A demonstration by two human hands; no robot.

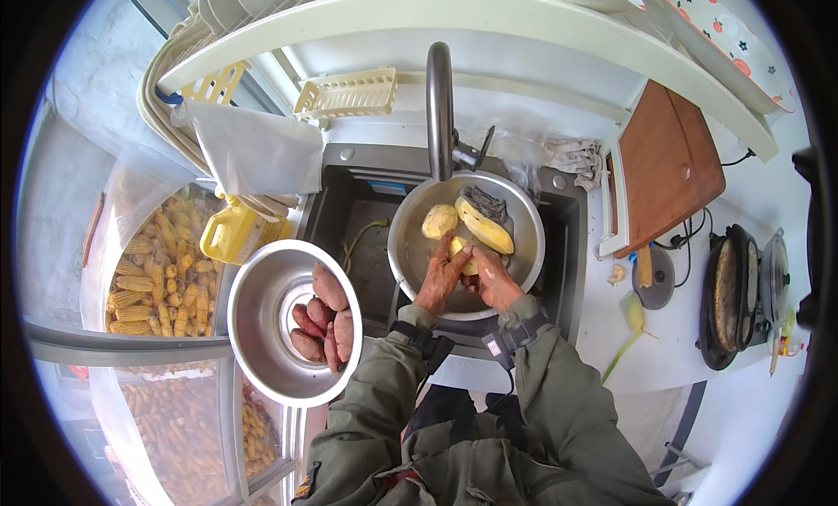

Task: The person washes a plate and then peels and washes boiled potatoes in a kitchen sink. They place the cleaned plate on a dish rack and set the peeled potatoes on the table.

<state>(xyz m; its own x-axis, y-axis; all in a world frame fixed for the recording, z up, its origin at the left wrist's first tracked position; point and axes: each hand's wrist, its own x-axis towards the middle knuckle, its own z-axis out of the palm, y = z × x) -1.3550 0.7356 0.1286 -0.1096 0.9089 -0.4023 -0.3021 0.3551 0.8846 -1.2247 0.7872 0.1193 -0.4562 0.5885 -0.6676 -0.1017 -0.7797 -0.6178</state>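
My left hand [442, 278] and my right hand [493, 278] meet over a steel basin [397, 244] set across the dark sink. Between their fingers they hold a peeled yellow tuber [466, 260], partly covered by the fingers. In the basin beyond lie a round peeled yellow tuber [440, 222] and a long peeled yellow one [492, 232]. A crumpled dark grey cloth or scourer [486, 203] touches the long one. To the left, a second steel basin [252, 329] holds several unpeeled reddish sweet potatoes [330, 286].
A curved faucet [440, 113] arches over the basin. A stalk [357, 241] lies in the sink's left bowl [376, 211]. Left stands a yellow jug [229, 234]; right are a cutting board [674, 159], a round lid [655, 290] and an open electric griddle [725, 296]. A dish rack [458, 5] spans above.
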